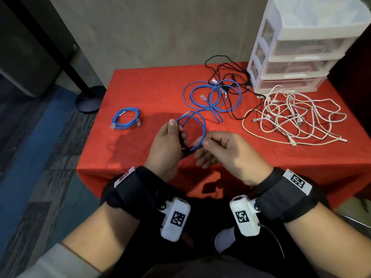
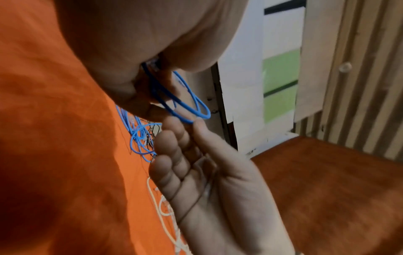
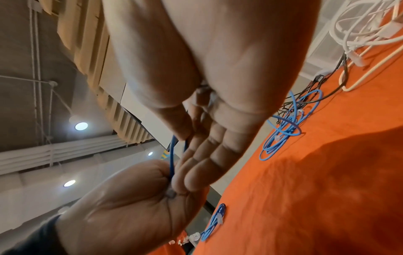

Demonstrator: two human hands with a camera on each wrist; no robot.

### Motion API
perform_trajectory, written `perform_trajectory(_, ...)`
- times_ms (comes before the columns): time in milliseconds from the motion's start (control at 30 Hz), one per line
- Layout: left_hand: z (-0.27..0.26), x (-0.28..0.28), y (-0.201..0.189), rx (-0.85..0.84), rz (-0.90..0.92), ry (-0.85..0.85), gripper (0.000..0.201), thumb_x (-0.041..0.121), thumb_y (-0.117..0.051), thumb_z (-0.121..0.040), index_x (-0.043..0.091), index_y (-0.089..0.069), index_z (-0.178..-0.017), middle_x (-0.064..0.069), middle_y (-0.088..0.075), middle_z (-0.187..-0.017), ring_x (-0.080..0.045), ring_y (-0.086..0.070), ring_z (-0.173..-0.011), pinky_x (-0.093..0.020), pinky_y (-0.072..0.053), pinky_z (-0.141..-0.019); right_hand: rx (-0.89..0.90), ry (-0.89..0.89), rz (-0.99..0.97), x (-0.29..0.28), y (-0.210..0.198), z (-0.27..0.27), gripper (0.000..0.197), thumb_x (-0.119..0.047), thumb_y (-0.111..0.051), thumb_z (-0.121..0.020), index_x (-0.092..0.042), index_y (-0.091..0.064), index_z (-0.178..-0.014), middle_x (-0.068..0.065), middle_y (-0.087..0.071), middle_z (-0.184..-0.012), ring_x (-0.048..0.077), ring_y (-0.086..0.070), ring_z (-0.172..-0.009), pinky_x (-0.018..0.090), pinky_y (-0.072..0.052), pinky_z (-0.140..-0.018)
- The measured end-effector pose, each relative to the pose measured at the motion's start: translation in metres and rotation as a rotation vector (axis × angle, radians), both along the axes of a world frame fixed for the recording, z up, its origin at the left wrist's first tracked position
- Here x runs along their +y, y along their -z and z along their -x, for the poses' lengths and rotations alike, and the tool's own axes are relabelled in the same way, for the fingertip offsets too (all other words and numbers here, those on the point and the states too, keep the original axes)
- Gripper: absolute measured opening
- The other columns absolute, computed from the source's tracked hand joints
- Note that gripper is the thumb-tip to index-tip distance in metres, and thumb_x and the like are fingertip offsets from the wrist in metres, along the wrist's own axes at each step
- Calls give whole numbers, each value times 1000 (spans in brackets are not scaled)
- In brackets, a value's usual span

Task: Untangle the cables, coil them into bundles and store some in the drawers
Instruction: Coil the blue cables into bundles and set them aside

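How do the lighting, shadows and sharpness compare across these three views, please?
Head view: sharp, with the hands' shadow on the red tablecloth beside the left hand. Left wrist view: soft, and the cloth reads orange with a dark shadow. Right wrist view: the near right hand looms distorted; ceiling lamps glare.

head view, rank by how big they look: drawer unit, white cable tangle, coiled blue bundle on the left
1. drawer unit
2. white cable tangle, a close second
3. coiled blue bundle, clearly smallest

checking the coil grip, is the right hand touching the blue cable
Touching: in the head view, the right hand pinches the blue cable loop between thumb and finger.
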State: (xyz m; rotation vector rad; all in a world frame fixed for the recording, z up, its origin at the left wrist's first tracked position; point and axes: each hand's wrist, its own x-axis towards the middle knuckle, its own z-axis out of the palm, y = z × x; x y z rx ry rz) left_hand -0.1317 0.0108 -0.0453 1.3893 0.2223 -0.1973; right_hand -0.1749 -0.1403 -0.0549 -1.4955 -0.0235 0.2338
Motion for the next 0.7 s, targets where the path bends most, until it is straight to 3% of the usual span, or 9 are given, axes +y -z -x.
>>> perform_trajectory(100, 1, -2, 4, -233, -200, -25, 34, 29, -31, -112, 16, -49, -86, 7, -42, -63, -6, -35, -52, -27, -34, -53, -30, 15, 51, 3, -7, 3, 39, -34, -53, -101, 3, -64, -94, 13, -69, -77, 29, -66, -68, 34, -50, -59)
perform_trajectory(133, 2, -2, 4, -272, -237, -31, 33, 28, -32, -112, 15, -50, -87, 7, -42, -63, -5, -34, -52, -26, -32, -50, -69, 24, 95, 3, -8, 4, 41, -35, -54, -101, 4, -62, -92, 13, -69, -76, 29, -65, -66, 34, -49, -58)
perform_trajectory(333, -1, 8, 14, -401, -346, 11, 27, 41, -37, -104, 25, -58, -100, 5, -42, -66, -14, -36, -58, -35, -33, -55, -113, 47, 137, 3, -5, 7, 39, -33, -53, -103, 5, -62, -102, 8, -68, -73, 22, -64, -60, 29, -46, -53)
perform_trajectory(400, 1, 9, 12, -361, -284, 55, 22, 31, -38, -108, 22, -57, -115, 8, -39, -63, -12, -34, -56, -32, -33, -52, -100, 81, 159, 2, -2, 6, 24, -19, -50, -107, -2, -63, -97, 8, -66, -69, 19, -62, -55, 27, -46, -51)
perform_trajectory(467, 1, 13, 7, -249, -189, 132, 24, 20, -36, -111, 10, -57, -118, 7, -39, -62, -11, -37, -55, -24, -35, -51, -88, 87, 169, -3, 1, 3, 21, -11, -47, -108, -8, -63, -95, 8, -65, -67, 17, -62, -53, 25, -47, -50)
perform_trajectory(500, -1, 16, 5, -181, -149, 182, 26, 18, -35, -111, 7, -59, -111, 5, -41, -62, -12, -41, -55, -24, -40, -55, -91, 77, 184, -7, 2, 2, 21, -10, -46, -108, -8, -63, -95, 8, -65, -67, 17, -62, -54, 25, -48, -50)
perform_trajectory(600, -9, 26, -2, -12, -71, 320, 34, 15, -33, -108, 8, -60, -89, 1, -50, -59, -19, -58, -56, -38, -46, -76, -136, 10, 345, -20, 2, -1, 20, -11, -47, -107, -8, -62, -94, 5, -66, -68, 16, -64, -56, 25, -49, -53)
perform_trajectory(700, -7, 28, -8, 74, -21, 376, 36, 19, -31, -107, 9, -56, -83, 2, -41, -55, -19, -51, -51, -37, -45, -75, -179, -74, 486, -26, -1, -3, 20, -14, -49, -106, -12, -62, -91, 1, -67, -67, 15, -65, -57, 32, -52, -56)
